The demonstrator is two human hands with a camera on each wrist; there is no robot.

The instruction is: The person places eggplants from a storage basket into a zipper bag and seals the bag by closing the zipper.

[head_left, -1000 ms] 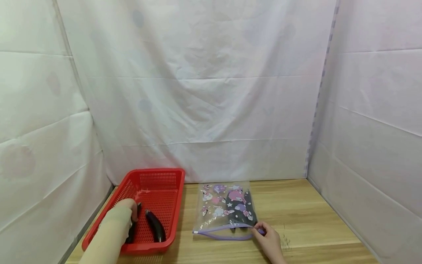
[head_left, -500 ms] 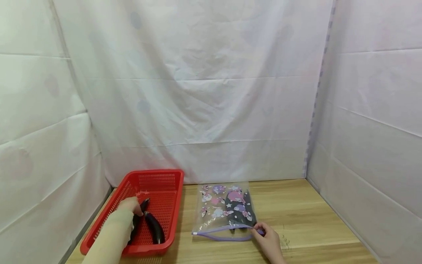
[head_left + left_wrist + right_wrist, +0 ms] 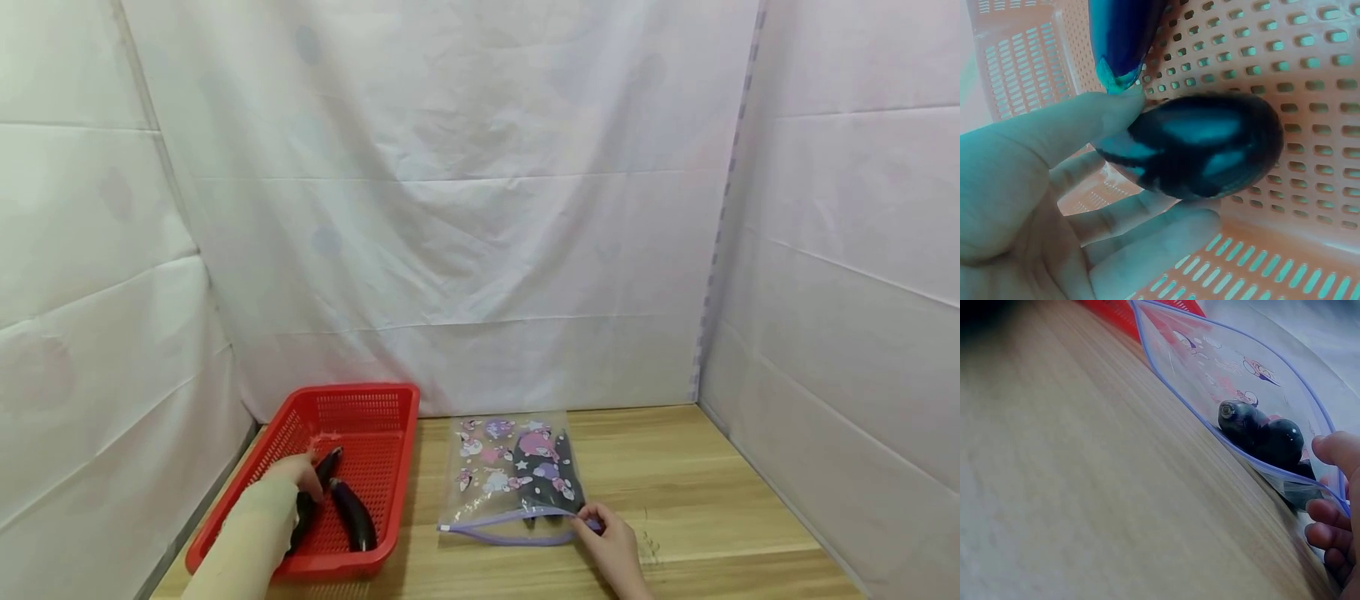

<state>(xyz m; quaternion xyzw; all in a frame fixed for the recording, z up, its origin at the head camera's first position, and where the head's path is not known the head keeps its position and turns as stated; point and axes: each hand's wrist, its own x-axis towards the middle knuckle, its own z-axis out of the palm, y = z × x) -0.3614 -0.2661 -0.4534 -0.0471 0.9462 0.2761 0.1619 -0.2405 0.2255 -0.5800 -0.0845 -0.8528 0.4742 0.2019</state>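
My left hand (image 3: 294, 473) is inside the red basket, holding a dark eggplant (image 3: 1210, 144) with the thumb on one side and the fingers on the other. That eggplant's stem end (image 3: 330, 462) points away to the right in the head view. Beside it on the basket floor lies a second eggplant (image 3: 354, 518). On the table to the right, a clear printed zip bag (image 3: 480, 475) lies with its purple-edged mouth parted. My right hand (image 3: 611, 546) pinches the right end of that mouth. Dark eggplants (image 3: 1279, 444) are inside the bag, their ends facing the opening.
The red slotted basket (image 3: 408, 467) stands at the left of the wooden table (image 3: 675, 467), its raised rim around the left hand. White cloth (image 3: 480, 250) hangs behind and along both sides. Dark marks (image 3: 649, 546) spot the wood near the right hand.
The eggplant at my left hand has shifted slightly away and to the right, its stem end showing more beside the second eggplant. My right hand and the bag keep their place.
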